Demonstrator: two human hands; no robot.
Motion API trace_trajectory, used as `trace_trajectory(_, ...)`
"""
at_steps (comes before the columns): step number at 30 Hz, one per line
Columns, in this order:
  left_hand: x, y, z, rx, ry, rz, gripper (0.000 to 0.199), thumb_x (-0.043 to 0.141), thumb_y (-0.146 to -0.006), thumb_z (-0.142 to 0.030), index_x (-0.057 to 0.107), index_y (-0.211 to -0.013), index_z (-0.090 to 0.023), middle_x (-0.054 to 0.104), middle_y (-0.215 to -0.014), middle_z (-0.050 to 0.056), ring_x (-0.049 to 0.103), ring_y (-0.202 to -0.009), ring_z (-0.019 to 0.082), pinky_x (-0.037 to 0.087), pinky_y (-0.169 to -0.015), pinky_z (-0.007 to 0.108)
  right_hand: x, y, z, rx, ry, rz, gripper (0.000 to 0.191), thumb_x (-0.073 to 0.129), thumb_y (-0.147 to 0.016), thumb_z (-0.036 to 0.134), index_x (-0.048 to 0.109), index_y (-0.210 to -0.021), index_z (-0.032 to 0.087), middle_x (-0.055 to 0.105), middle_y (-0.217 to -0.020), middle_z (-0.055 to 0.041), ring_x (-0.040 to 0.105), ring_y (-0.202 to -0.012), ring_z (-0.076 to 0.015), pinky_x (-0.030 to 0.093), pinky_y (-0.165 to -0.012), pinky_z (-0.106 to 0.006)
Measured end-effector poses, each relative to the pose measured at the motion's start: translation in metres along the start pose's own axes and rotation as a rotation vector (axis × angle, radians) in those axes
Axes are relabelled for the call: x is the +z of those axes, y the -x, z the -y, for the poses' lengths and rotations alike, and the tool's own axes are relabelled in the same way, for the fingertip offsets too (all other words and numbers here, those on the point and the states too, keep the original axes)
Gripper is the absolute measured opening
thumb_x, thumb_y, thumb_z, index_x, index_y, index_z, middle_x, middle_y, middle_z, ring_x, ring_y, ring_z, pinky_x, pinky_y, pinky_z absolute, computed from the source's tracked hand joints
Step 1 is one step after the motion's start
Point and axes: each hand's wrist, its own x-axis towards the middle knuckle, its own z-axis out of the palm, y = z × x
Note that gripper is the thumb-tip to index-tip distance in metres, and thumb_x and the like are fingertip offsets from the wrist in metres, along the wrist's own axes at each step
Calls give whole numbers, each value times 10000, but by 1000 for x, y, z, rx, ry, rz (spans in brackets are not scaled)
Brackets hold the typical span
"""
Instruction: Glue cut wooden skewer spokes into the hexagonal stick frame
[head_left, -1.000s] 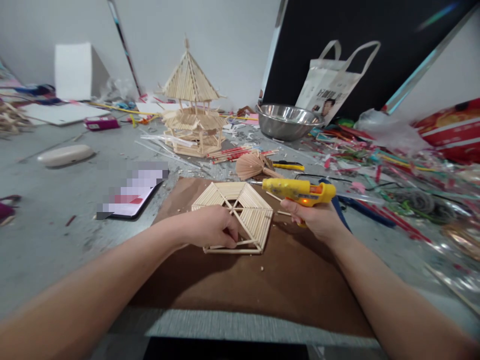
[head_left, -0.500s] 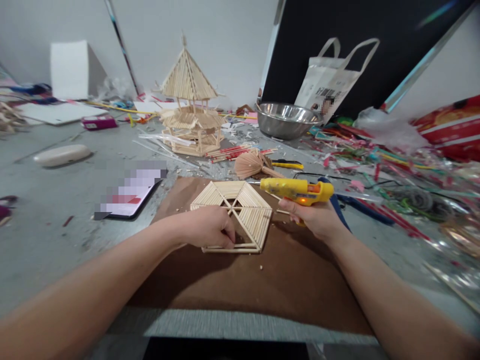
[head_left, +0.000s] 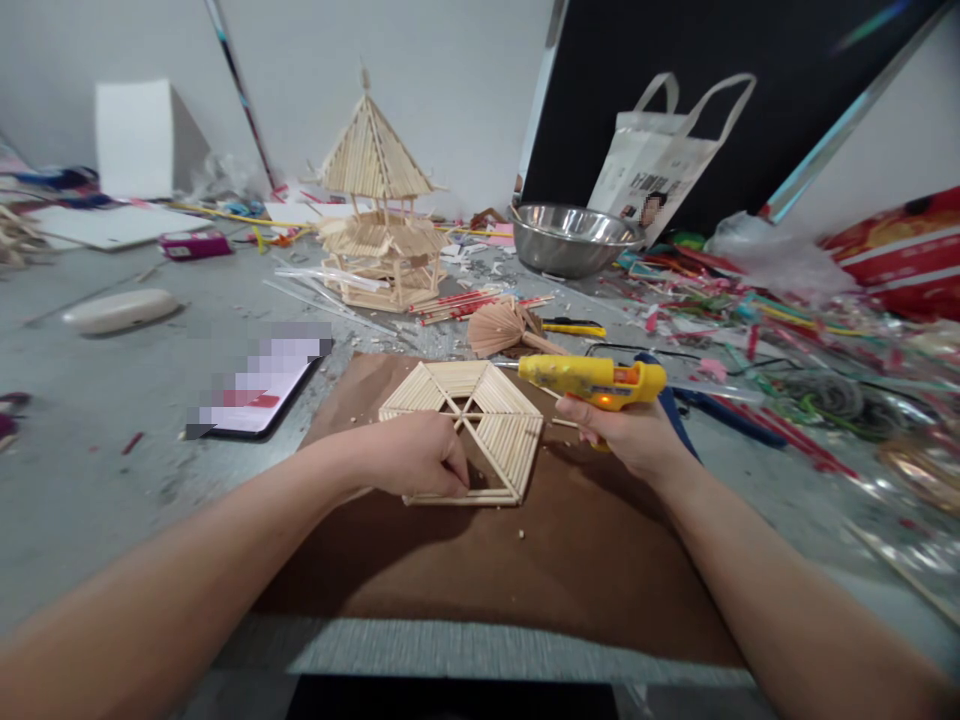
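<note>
Hexagonal stick panel [head_left: 510, 440], one: flat on brown sheet [head_left: 465, 580], partly under the left hand, left of the right hand.
Left hand [head_left: 424, 455]: fingers curled down at the panel's near edge; whether they pinch a stick, cannot tell.
Right hand [head_left: 622, 430]: wrapped round the grip of a yellow glue gun [head_left: 570, 376], nozzle leftward.
Stick pavilion [head_left: 379, 165]: upright, beyond the left hand.

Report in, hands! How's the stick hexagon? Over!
Left hand on stick hexagon, hiding part of it. Right hand gripping yellow glue gun. Hexagon lies on brown sheet, gap showing in near section.
</note>
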Motion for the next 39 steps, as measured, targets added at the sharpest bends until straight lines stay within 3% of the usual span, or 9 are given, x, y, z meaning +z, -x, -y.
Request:
trace_trajectory(4,0,0,-1,7,12,-2,202,457,-658,-213,655,-654,-177,534,-481,-31,420,-446,62,290,-429,169,0,0,1,15,0,1,197,667,-544,302,565,-679,202,493,-483,48,367,-340,-47,313,-298,-191)
trace_trajectory(19,2,-2,7,48,-5,1,217,470,-692,-261,649,-807,-218,639,-716,-31,504,-605,77,330,-538,165,1,1,1,11,-3,-3,152,666,-551,292,576,-645,214,505,-490,36,420,-387,-78,322,-324,-207)
trace_trajectory(39,2,-2,8,14,21,6,209,486,-677,-265,656,-791,-222,640,-694,-36,500,-592,80,326,-530,169,2,1,3,39,-20,10,205,669,-543,306,579,-697,205,488,-475,51,364,-342,-48,303,-295,-189)
